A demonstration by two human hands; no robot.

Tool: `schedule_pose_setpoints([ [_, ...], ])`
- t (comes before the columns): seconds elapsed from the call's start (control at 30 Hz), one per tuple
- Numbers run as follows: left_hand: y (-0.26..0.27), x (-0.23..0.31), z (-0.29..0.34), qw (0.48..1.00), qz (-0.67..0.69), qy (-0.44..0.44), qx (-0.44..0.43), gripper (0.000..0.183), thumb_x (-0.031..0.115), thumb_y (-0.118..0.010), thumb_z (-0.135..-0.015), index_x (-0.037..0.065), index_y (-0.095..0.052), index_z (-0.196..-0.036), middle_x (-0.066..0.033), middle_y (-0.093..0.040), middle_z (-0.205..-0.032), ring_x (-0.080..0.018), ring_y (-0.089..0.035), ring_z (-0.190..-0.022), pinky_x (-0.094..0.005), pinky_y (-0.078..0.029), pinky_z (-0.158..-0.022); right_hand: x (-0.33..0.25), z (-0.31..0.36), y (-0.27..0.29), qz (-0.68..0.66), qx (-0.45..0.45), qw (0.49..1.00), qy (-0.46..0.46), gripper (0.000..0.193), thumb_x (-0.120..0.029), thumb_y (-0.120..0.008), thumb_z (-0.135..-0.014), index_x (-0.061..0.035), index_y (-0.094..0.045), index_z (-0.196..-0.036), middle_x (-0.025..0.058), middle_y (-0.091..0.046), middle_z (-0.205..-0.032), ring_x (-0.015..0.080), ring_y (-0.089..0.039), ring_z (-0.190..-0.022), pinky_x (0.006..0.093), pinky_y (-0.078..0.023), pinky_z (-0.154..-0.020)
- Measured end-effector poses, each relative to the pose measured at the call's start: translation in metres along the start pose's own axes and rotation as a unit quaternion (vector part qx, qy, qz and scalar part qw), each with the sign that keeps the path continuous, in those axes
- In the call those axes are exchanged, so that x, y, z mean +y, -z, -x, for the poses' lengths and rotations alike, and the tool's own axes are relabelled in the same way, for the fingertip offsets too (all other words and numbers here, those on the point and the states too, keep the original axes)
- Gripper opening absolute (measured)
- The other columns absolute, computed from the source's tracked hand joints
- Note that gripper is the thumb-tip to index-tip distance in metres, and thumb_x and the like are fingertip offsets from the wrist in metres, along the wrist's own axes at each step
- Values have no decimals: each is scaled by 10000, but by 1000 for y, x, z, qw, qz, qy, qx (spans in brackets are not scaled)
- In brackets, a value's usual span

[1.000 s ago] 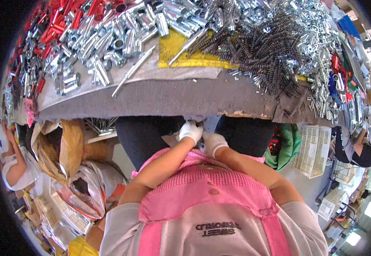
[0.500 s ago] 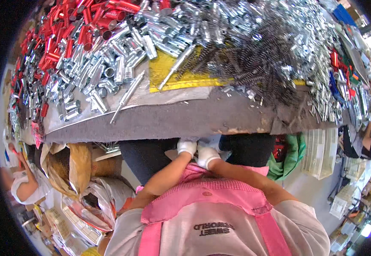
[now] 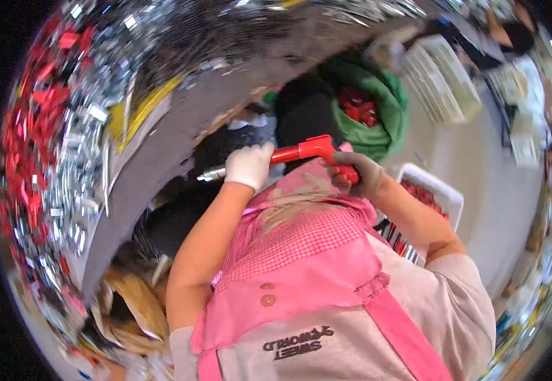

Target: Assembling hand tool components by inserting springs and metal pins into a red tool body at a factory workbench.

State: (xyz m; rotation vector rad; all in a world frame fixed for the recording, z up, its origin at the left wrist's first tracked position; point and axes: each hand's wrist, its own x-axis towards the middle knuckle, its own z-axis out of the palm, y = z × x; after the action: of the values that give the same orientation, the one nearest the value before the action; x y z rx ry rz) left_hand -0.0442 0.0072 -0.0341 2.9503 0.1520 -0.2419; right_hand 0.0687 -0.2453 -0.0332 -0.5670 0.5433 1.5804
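Note:
A red pistol-shaped tool (image 3: 287, 155) with a silver tip (image 3: 213, 173) lies slantwise above my lap, tip to the left. My left hand (image 3: 249, 168), in a white glove, wraps its barrel close to the tip. Around the red angled handle at the other end closes my right hand (image 3: 366, 174), whose glove looks greyer. The exact kind of tool cannot be made out. My pink apron (image 3: 301, 254) is just below it.
A worktable (image 3: 155, 133) heaped with red and silver metal parts curves along the left and top, with a yellow sheet (image 3: 124, 122) near its edge. At right are a green sack (image 3: 387, 130), white crates (image 3: 438, 79) and a white tub (image 3: 457, 202) of red parts.
The view has swung to the right. Both hands have come up from beside the table edge between my legs and moved apart; the red tool now shows in them.

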Motion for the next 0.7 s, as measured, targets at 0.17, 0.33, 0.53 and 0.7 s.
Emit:
schedule_pose_setpoints([
  [0.17,37,119,-42,971,-87,-217,57,129,150,-491,-828,91,-564,-916,-105,-652,-761,-271,-662,-688,-395,-529,-588,58,80,45,630,460,473,410,654,-188,-647,-797,-135,-342,-1373,183,-612,-1030,291,-629,-906,377,-506,-796],
  [0.33,66,208,-39,869,37,-445,214,486,189,-669,-722,147,-543,-1190,-74,-546,-1078,-263,-505,-1077,-413,-387,-955,85,206,144,446,515,658,320,625,-123,-663,-756,-47,-445,-1337,132,-647,-1057,144,-614,-894,279,-488,-802],
  [0.53,33,144,-35,946,78,-285,132,358,191,-679,-719,103,-609,-1059,-94,-577,-1083,-298,-520,-1062,-415,-404,-927,225,271,339,119,562,775,265,470,-85,-648,-752,-21,-563,-1209,80,-645,-801,124,-575,-573,282,-473,-509],
  [0.7,0,95,-22,973,81,-200,80,281,150,-675,-728,87,-617,-995,-88,-578,-1077,-294,-520,-1060,-407,-424,-914,305,255,444,113,660,718,192,299,-118,-647,-712,-34,-662,-998,71,-634,-742,191,-588,-595,338,-482,-547],
])
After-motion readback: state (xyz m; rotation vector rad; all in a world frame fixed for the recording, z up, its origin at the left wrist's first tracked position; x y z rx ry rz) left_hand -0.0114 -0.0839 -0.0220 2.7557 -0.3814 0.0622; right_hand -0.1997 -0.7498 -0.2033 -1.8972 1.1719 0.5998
